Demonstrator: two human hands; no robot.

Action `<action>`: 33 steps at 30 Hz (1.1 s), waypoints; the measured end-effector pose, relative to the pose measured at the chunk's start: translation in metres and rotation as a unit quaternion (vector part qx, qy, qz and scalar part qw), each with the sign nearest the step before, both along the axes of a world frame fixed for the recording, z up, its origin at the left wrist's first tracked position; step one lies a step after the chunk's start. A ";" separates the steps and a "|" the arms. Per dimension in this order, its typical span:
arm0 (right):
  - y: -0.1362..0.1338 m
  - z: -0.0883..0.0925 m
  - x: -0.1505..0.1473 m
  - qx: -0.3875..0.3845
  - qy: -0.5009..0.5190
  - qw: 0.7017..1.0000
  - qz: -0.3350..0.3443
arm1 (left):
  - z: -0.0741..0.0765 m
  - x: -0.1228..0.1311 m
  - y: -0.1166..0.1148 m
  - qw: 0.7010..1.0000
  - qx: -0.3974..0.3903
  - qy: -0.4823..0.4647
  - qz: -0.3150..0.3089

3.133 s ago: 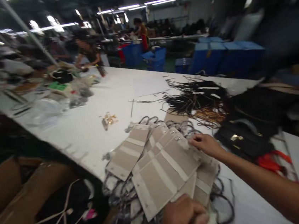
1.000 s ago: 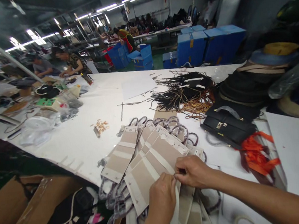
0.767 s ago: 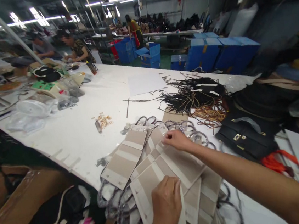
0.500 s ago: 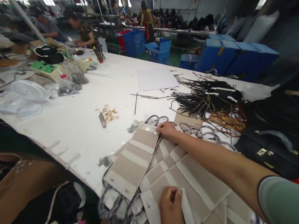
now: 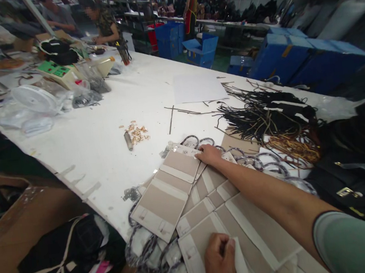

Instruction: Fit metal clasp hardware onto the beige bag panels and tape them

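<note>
Flat beige bag panels (image 5: 250, 220) with cream strips lie overlapped in a pile at the near edge of the table. My right hand (image 5: 208, 154) reaches across the pile, thumb and fingers closed on the upper right edge of one beige panel (image 5: 167, 194). This panel lies tilted on top, with small metal fittings at its far end. Low in the view, my left hand (image 5: 219, 258) is curled, its thumb and forefinger together at the pale edge of another panel (image 5: 241, 260). Wrapped rope handles (image 5: 144, 244) stick out around the pile.
On the white table (image 5: 103, 131) lie small gold-coloured metal pieces (image 5: 139, 132) beside a grey cylinder (image 5: 128, 141). Black cords (image 5: 264, 110) and a black bag (image 5: 347, 184) are at right. Plastic bags (image 5: 35, 104) are at left. Blue boxes (image 5: 307, 56) and co-workers (image 5: 102, 25) are beyond.
The camera view has tipped down and turned slightly left, so everything sits a little further right. Both hands keep nearly the same places on the panels.
</note>
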State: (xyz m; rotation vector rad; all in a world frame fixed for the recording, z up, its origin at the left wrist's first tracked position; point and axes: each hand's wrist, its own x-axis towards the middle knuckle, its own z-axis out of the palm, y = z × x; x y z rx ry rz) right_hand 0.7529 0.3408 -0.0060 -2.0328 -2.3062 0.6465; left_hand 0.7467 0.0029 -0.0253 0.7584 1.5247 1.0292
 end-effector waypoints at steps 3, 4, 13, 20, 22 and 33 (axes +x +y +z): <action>-0.002 0.009 0.001 -0.022 0.008 1.000 0.020 | 0.010 -0.007 -0.002 0.993 -0.017 -0.119 -0.015; -0.006 0.012 0.002 -0.027 0.011 0.999 0.028 | 0.014 -0.009 -0.004 0.987 -0.016 -0.156 -0.021; -0.096 0.043 0.026 -0.052 -0.019 0.987 0.149 | 0.039 -0.003 -0.018 0.982 -0.016 -0.189 0.015; -0.139 0.109 0.061 0.008 0.035 0.962 0.272 | 0.066 0.001 -0.015 0.989 -0.041 -0.117 0.078; -0.150 0.124 0.078 -0.011 0.126 0.950 0.284 | 0.072 0.000 -0.015 0.991 -0.025 -0.107 0.075; -0.205 0.137 0.111 -0.064 0.103 0.891 0.438 | 0.090 -0.004 -0.017 0.989 0.056 0.133 0.034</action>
